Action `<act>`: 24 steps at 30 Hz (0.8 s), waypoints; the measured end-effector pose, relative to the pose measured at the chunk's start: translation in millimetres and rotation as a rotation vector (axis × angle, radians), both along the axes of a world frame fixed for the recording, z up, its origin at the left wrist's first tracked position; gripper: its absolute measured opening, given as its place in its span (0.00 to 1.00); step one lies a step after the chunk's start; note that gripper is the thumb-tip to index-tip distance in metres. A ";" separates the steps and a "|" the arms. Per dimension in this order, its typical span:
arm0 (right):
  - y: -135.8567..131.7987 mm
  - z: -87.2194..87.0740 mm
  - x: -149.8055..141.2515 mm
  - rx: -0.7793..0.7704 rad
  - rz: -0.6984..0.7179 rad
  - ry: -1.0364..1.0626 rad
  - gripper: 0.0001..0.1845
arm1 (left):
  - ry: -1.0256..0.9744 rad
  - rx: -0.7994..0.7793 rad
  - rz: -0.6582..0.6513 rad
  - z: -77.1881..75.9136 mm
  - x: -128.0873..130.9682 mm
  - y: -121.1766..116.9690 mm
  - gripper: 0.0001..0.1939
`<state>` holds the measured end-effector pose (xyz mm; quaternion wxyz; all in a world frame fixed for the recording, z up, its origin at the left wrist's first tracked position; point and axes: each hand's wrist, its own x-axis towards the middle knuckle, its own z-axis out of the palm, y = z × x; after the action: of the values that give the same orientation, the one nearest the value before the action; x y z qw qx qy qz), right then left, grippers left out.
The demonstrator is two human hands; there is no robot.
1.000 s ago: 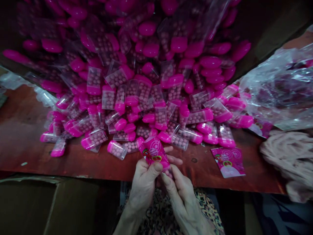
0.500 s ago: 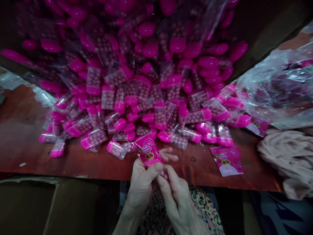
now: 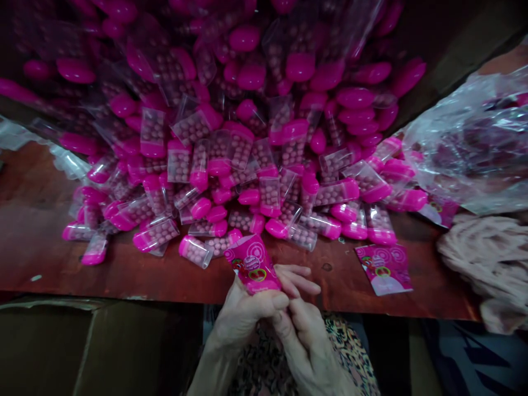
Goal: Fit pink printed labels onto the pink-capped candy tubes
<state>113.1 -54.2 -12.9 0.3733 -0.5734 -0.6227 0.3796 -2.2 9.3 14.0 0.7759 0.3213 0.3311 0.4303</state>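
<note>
My left hand (image 3: 243, 316) is closed on a pink printed sleeve (image 3: 254, 268), thumb across its lower end and fingertips showing beyond its right edge. My right hand (image 3: 303, 338) is closed too, its thumb and forefinger pressed together at the sleeve's lower end, against the left thumb. The end of a candy container, visible between the hands half a second ago, is now covered by fingers and sleeve. Just beyond the hands lie clear containers of pink candy balls with bright pink caps, such as one container (image 3: 196, 251) on its side.
A large heap of capped candy containers (image 3: 270, 195) spills across the red-brown tabletop (image 3: 37, 220). Another flat printed sleeve (image 3: 384, 269) lies at right, beside a crumpled beige cloth (image 3: 487, 258). Clear plastic wrap (image 3: 466, 143) stands behind it. A cardboard box (image 3: 45, 346) is below the table edge at left.
The sleeve has come slightly lower and right, and shows fuller and rounder. The pink candy balls at its lower end have gone from sight; both hands stay together.
</note>
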 end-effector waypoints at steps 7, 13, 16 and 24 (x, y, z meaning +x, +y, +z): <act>7.0 4.2 -4.7 -0.042 -0.077 0.104 0.17 | 0.006 0.001 0.048 -0.2 5.1 -6.5 0.07; 28.0 25.2 -6.4 -0.073 -0.024 0.219 0.11 | 0.075 -0.109 0.207 -7.1 1.8 -9.0 0.18; 28.2 29.2 -7.7 -0.092 -0.048 0.218 0.12 | 0.150 -0.105 0.226 -7.9 4.6 -9.2 0.13; 19.9 21.9 -1.9 -0.138 -0.118 0.233 0.16 | 0.112 -0.111 0.157 -9.3 13.2 -16.7 0.14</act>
<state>111.2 -34.3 9.0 0.4246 -0.5855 -0.5127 0.4627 11.0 -7.5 4.7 0.7368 0.2742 0.4214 0.4522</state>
